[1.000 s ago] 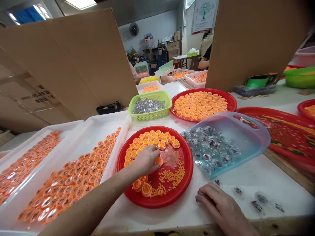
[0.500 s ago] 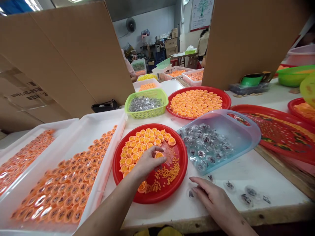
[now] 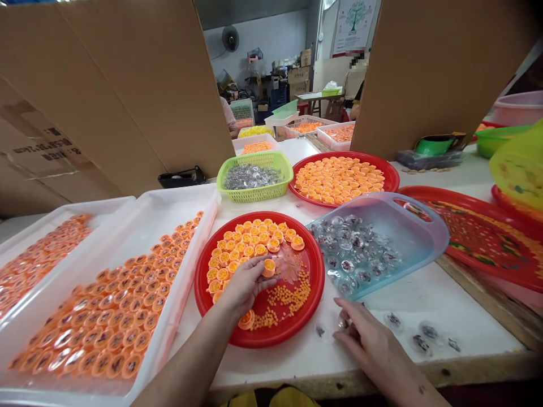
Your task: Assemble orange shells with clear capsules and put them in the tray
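My left hand (image 3: 246, 285) pinches a small orange plastic cup (image 3: 268, 267) with yellow beads inside, over the red round tray (image 3: 316, 305). On that tray stand rows of similar filled orange cups (image 3: 241, 247), with loose orange beads (image 3: 292, 294) on its right and near parts. My right hand (image 3: 369, 336) is closed at the fingertips around a clear round cap (image 3: 343, 322) with a dark print, partly hidden by the fingers, just above the white table. One such clear cap (image 3: 320, 330) lies left of my right hand, and several printed clear caps (image 3: 429, 330) lie to its right.
A blue translucent scoop tray (image 3: 418, 226) of clear caps is right of the red tray. Behind stand a green basket (image 3: 254, 194) and another red tray (image 3: 392, 183) of orange pieces. White bins (image 3: 169, 195) of capped cups fill the left. Cardboard panels (image 3: 139, 85) rise behind.
My left hand has lifted and turned the orange cup so that its beads face me. The right-hand fingers have moved slightly right and closed on a clear cap. The view has shifted a little.
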{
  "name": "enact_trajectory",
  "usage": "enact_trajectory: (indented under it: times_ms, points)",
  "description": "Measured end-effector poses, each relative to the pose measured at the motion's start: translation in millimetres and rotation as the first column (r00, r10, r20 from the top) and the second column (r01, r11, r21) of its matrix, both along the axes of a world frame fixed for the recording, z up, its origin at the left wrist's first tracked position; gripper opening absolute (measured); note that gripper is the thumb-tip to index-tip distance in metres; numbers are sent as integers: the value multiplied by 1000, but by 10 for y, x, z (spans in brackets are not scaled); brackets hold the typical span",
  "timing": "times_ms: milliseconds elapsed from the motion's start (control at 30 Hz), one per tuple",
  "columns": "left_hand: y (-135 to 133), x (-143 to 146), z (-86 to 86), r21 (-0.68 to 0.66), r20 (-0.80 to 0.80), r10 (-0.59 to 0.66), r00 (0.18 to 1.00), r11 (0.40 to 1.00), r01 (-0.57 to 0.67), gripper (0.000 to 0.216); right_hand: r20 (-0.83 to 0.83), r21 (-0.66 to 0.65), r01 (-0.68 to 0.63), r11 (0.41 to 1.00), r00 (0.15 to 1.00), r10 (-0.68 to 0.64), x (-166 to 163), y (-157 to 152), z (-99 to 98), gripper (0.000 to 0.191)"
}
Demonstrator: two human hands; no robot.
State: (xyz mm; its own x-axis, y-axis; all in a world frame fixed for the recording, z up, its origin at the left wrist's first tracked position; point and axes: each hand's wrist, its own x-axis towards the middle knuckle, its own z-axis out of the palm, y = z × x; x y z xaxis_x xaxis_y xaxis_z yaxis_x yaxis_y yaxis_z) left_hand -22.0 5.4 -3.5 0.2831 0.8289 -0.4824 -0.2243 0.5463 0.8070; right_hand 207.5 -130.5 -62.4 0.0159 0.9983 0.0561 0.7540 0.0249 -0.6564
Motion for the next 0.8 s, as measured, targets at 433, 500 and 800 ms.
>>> enact_trajectory:
  times_ms: [433, 500, 800]
  points:
    - [-77, 12, -68, 17, 372, -98, 923, 995, 99, 31, 124, 48, 48, 998, 991, -53, 188, -12, 41, 15]
    - [-87, 29, -101, 15, 392, -106, 914, 994, 109, 30, 138, 70, 57, 996, 988, -66, 199, -12, 127, 16]
    - [-63, -51, -154, 45, 410, -102, 906, 995, 92, 31, 33, 235, -55, 970, 998, 48, -111, 385, 682, 19]
